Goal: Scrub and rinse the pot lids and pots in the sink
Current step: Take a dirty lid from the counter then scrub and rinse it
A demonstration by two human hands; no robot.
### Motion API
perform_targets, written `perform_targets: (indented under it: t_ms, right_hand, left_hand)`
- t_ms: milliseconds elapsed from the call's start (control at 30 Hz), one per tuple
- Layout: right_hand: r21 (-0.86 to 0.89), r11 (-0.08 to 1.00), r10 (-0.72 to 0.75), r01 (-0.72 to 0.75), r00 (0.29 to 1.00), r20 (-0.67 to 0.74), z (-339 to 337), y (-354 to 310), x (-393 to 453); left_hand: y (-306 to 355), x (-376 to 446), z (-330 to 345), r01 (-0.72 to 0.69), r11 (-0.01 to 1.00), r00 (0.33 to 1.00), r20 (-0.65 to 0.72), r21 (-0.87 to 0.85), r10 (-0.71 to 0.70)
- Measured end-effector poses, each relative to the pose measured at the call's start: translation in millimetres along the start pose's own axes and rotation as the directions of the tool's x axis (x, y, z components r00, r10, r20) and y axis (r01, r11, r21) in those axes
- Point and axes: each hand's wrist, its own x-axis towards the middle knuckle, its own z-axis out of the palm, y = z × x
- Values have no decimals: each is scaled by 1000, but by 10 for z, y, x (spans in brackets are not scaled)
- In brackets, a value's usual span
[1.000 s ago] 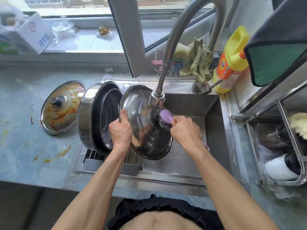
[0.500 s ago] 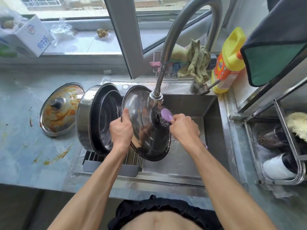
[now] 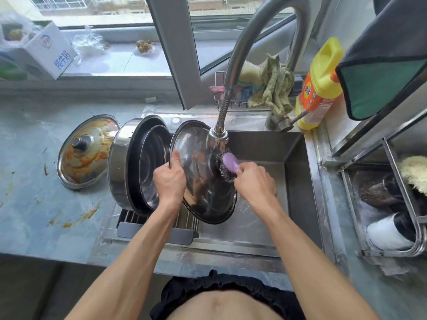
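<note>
A steel pot lid [image 3: 198,181] stands on edge over the sink [image 3: 298,181], its inner side facing right. My left hand [image 3: 169,181] grips its left rim, thumb over the edge. My right hand [image 3: 255,183] holds a purple-handled steel-wool scrubber [image 3: 227,166], pressed against the lid's inner face just below the faucet head [image 3: 217,138]. Left of the lid, two nested steel pots [image 3: 138,165] lean on their sides on a drain rack. A second lid [image 3: 86,150], smeared with orange sauce, lies on the counter further left.
The tall curved faucet [image 3: 254,33] arches over the sink. A yellow detergent bottle [image 3: 320,85] and a green rag [image 3: 273,88] stand behind it. A dish rack [image 3: 392,204] with cups is at the right. Orange stains mark the counter [image 3: 34,204] on the left.
The scrubber has slid slightly up the lid's inner face, toward the faucet head. My left hand keeps its grip on the rim.
</note>
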Motion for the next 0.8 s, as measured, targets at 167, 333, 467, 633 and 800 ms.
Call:
perform_targets:
  t_ms: [167, 333, 467, 633, 800]
  right_hand:
    - [-54, 998, 15, -17, 999, -31, -47, 72, -38]
    - [-49, 996, 69, -70, 997, -25, -98, 155, 228]
    - [-91, 995, 31, -34, 999, -41, -136, 216, 100]
    - [-252, 959, -142, 132, 990, -24, -154, 144, -161]
    - [-237, 933, -287, 272, 957, -30, -226, -57, -162]
  left_hand:
    - [-36, -53, 136, 41, 999, 999, 31, -8, -41]
    - [-93, -169, 207, 5, 1000, 997, 74, 18, -7]
    - [-141, -89, 184, 52, 999, 998, 33, 5, -52]
    - [-156, -95, 253, 6, 999, 999, 54, 35, -7]
    - [-206, -150, 282, -1, 999, 992, 130, 51, -6]
